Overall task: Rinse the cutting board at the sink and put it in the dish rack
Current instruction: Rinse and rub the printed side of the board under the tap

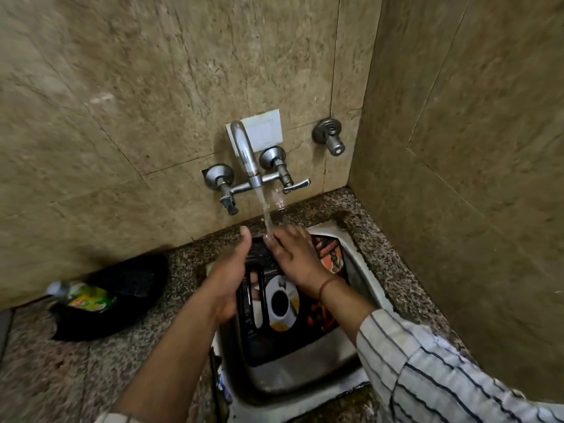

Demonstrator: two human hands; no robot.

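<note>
Hands (259, 270) hide much of the cutting board (283, 303).

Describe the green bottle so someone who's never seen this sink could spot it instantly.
Start at the wall tap running into the steel sink, then move left along the speckled counter to a black bag against the wall. The bottle lies on its side on that bag. Its bright green and yellow label and clear neck stand out as the only vivid colour there.

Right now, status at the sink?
Left hand grips cutting board edge; right hand rubs it under running water. Board over sink. Rack not visible.
</note>
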